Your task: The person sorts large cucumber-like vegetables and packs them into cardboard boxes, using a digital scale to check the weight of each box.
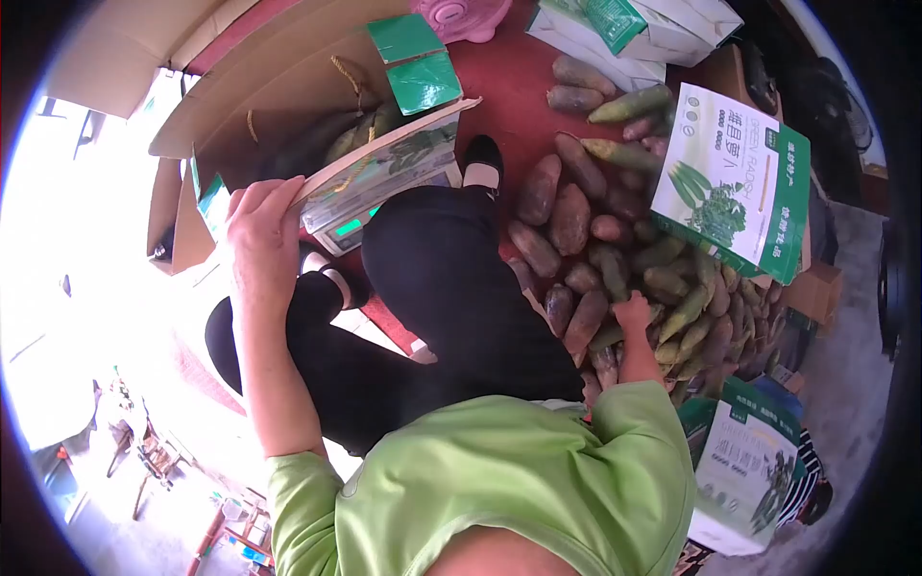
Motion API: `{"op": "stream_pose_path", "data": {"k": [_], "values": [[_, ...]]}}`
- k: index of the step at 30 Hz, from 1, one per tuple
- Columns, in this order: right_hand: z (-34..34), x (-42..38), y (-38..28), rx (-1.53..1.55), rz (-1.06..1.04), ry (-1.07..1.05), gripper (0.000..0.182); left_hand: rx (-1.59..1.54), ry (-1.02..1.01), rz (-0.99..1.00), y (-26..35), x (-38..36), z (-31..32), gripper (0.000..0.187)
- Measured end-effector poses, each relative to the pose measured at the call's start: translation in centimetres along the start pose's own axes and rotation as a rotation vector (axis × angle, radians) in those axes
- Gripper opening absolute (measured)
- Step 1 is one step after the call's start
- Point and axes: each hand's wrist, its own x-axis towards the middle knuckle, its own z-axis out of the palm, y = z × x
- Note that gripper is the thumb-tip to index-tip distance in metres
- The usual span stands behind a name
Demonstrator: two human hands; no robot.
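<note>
My left hand [261, 226] grips the upper edge of an open carton [327, 182], its fingers hooked over the cardboard. Inside the carton lie some green radishes [370, 130], partly in shadow, with a yellow cord by them. The carton rests on a scale [336, 230] with a lit green display. My right hand [631, 313] reaches down into a big pile of radishes [672, 288] on my right. Its fingers look curled on a radish [605, 336] there, though the fingertips are partly hidden.
A printed radish carton [735, 182] lies over the pile's far side, and another carton [744, 466] stands near my right elbow. More white cartons [634, 43] and a pink object [463, 14] are at the back. My legs [442, 288] stretch between scale and pile.
</note>
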Motion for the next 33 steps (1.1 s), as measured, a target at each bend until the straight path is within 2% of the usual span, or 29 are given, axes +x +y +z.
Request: {"op": "stream_pose_path", "data": {"k": [1,3,4,6,7,9,10,12,14,16,18,22,24,25,26,28,29,31,32,33], "values": [[0.7,0.4,0.6,-0.004,0.005,0.008,0.056,-0.027,0.005,-0.009,0.0,0.0,0.0,0.021],[2.1,1.4,1.9,0.276,0.010,-0.089,0.064,-0.069,0.020,-0.029,-0.1,-0.2,-0.2,0.020],[2.4,1.4,2.3,0.274,0.008,-0.086,0.064,-0.093,0.032,-0.050,-0.2,-0.3,-0.4,0.019],[2.9,1.5,2.4,0.683,-0.011,-0.138,0.062,-0.123,0.035,-0.091,-0.2,-0.3,-1.0,0.017],[2.6,1.6,1.9,0.682,-0.024,-0.140,0.062,-0.152,0.037,-0.130,-0.2,-0.4,-1.2,0.016],[-0.4,-0.1,-0.2,1.039,-0.149,-0.308,0.056,-0.151,0.049,-0.128,-0.4,-0.6,-1.6,0.015],[-2.7,-1.5,-2.2,1.039,-0.164,-0.315,0.056,-0.157,0.053,-0.115,-0.6,-0.6,-1.8,0.014],[-8.3,-3.9,-6.7,1.013,-0.323,-0.211,0.053,-0.166,0.045,-0.115,-0.8,-0.8,-2.1,0.013],[-11.6,-3.5,-9.6,0.807,-0.589,0.079,0.055,-0.192,0.031,-0.088,-0.7,-0.9,-2.2,0.012],[-18.3,-6.6,-14.0,0.743,-0.747,0.224,0.054,-0.196,0.017,-0.093,-0.7,-0.9,-2.4,0.011],[-24.5,-9.7,-18.2,0.697,-1.015,0.479,0.051,-0.201,0.001,-0.096,-0.8,-0.9,-2.5,0.011],[-32.8,-14.0,-25.1,0.462,-1.247,0.841,0.049,-0.157,0.029,-0.032,-1.0,-0.8,-2.3,0.010],[-35.2,-16.6,-28.4,0.382,-1.330,0.934,0.047,-0.155,0.034,-0.016,-1.1,-0.8,-2.2,0.010],[-35.6,-17.3,-30.4,0.355,-1.357,1.068,0.041,-0.146,0.053,-0.003,-1.2,-0.8,-2.2,0.011],[-35.9,-18.7,-32.0,0.271,-1.368,1.051,0.042,-0.141,0.068,0.013,-1.3,-0.8,-2.1,0.011],[-35.6,-20.0,-35.1,0.334,-1.513,1.141,0.018,-0.165,0.064,0.034,-1.6,-0.8,-2.0,0.011],[-34.7,-20.0,-36.2,0.264,-1.566,1.120,0.013,-0.178,0.054,0.036,-1.6,-0.7,-2.0,0.011],[-32.7,-21.2,-37.2,0.446,-1.602,0.981,0.016,-0.202,0.048,0.036,-1.7,-0.7,-1.9,0.010],[-32.4,-21.0,-36.2,0.434,-1.576,0.979,0.016,-0.215,0.047,0.042,-1.5,-0.7,-1.9,0.009],[-32.2,-21.0,-35.2,0.532,-1.637,0.930,0.022,-0.230,0.041,0.038,-1.5,-0.8,-1.9,0.008]]}}
